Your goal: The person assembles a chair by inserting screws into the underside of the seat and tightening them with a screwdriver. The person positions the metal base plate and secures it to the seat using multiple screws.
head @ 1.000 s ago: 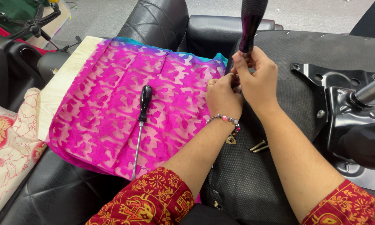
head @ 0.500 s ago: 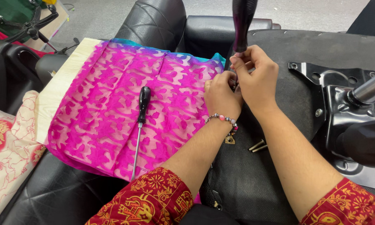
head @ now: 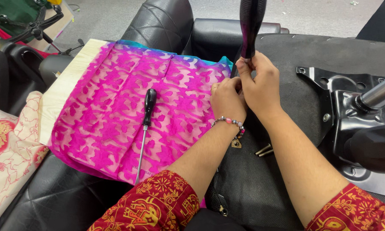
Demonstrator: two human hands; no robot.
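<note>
- Shifted slightly left since earlier: black armrest (head: 251, 25), upright at seat pad (head: 312, 72) edge.
- Both right hand (head: 263, 83) and left hand (head: 226, 98) pinched together around its base.
- Likely rigid, hefty; best gripped low.
- Screwdriver (head: 145, 128) idle on pink cloth (head: 128, 107).

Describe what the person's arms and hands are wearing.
Both forearms are bare below short sleeves of red fabric printed with yellow-orange floral and paisley patterns. The left hand has a thin ring on one finger and a beaded bracelet of pale and pink beads with a small dangling charm at the wrist. The right hand shows no jewellery.
</note>
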